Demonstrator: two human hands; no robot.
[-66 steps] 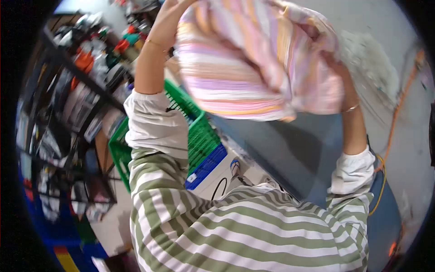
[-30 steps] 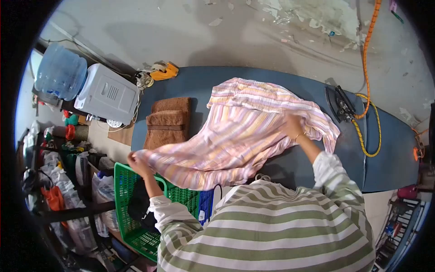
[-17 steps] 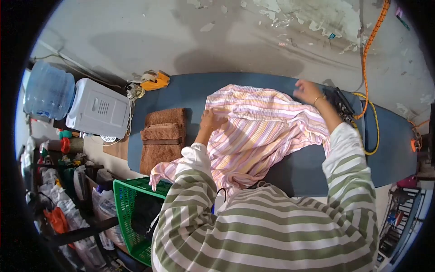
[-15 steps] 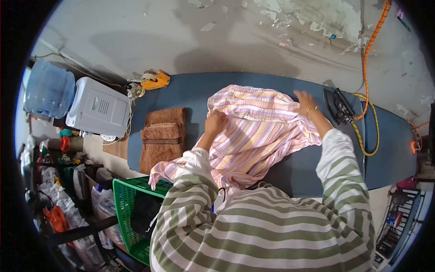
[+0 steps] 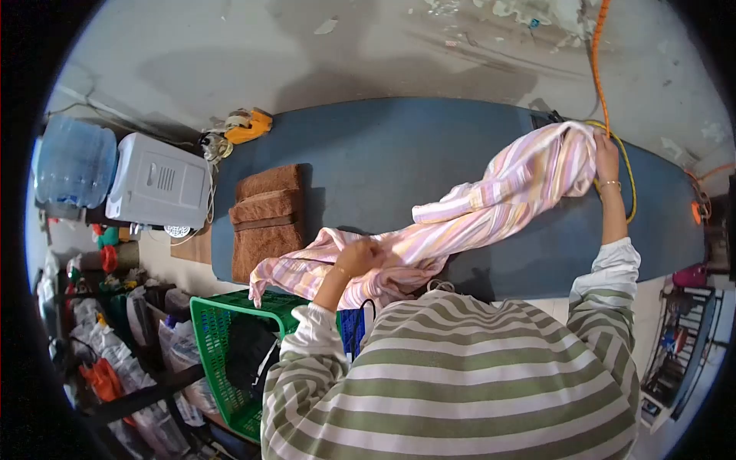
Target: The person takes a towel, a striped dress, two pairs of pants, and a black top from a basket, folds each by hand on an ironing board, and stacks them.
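Note:
A pink and orange striped garment [image 5: 475,207] stretches in a bunched band across the blue ironing table [image 5: 383,153]. My left hand [image 5: 356,257] grips its near end at the table's front edge, where a loose part hangs over toward the green basket. My right hand [image 5: 606,149] holds the other end, lifted at the table's right side, over the spot where the iron stood. My arms are in green and white striped sleeves.
A folded brown towel [image 5: 264,218] lies on the table's left end. A green plastic basket [image 5: 230,345] with dark cloth stands below it. A white water dispenser [image 5: 157,184] with its blue bottle [image 5: 73,161] is at left. An orange cord [image 5: 598,61] runs down the wall.
The garment was spread flat on the table under both hands; now it is gathered and pulled taut, my right hand moved right with one end, my left hand drew back to the front edge.

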